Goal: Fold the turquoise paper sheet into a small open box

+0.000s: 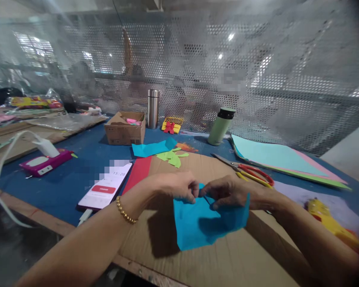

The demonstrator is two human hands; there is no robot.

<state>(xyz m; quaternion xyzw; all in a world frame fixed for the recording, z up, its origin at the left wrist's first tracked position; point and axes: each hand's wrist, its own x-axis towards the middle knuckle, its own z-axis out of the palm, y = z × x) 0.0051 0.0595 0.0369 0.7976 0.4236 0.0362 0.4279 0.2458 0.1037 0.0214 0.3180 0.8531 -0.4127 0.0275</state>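
A bright blue sheet of paper (194, 229), bent up at its right end, is held just above the cardboard. My left hand (182, 185) has its fingers closed on the sheet's upper edge. Close beside it, my right hand (227, 192) pinches the same edge with thumb and curled fingers. The fingertips nearly meet, and the small stretch of paper between them is partly hidden. Beneath both hands lies a brown cardboard sheet (155, 255). Green paper cutouts (171, 156) and another blue paper piece (152, 148) lie beyond my hands.
Scissors (254, 172) with red and yellow handles lie past my right hand. Left of the cardboard are a phone (107, 187) and a purple power strip (46, 162). Behind stand a cardboard box (124, 133), a steel flask (153, 109) and a green bottle (221, 127). Coloured paper (278, 157) is stacked right.
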